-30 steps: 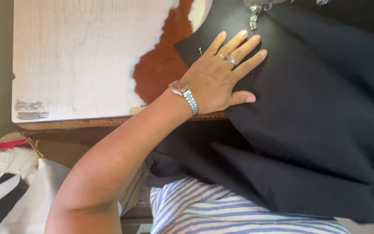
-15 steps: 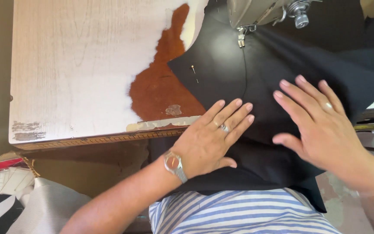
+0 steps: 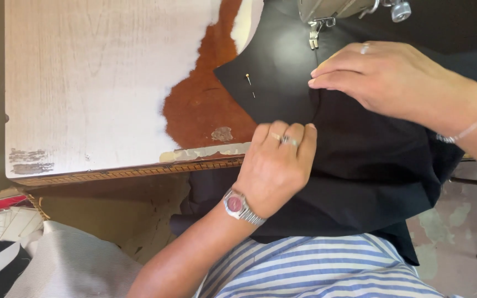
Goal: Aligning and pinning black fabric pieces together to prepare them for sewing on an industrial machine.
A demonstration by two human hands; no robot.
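Observation:
A black cloth (image 3: pixel 371 160) lies over the edge of a worn wooden sewing table (image 3: pixel 100 88) and hangs down into my lap. My left hand (image 3: pixel 277 165), with rings and a wristwatch, rests on the cloth near the table's front edge with its fingers curled down onto the fabric. My right hand (image 3: pixel 387 77), wearing a ring and a thin bracelet, presses flat on the cloth just in front of the sewing machine's presser foot (image 3: pixel 314 33). A pin (image 3: pixel 249 84) is stuck in the cloth to the left of the foot.
The sewing machine's head (image 3: pixel 349 8) shows at the top edge. The table's white surface is peeled to brown in the middle (image 3: pixel 200 105). Striped and patterned fabrics (image 3: pixel 56 265) lie below the table at the lower left. A stained floor (image 3: pixel 459 232) shows at the right.
My left hand has curled its fingers and pulled back toward the table's edge. My right hand has moved up to the presser foot. The view has come closer.

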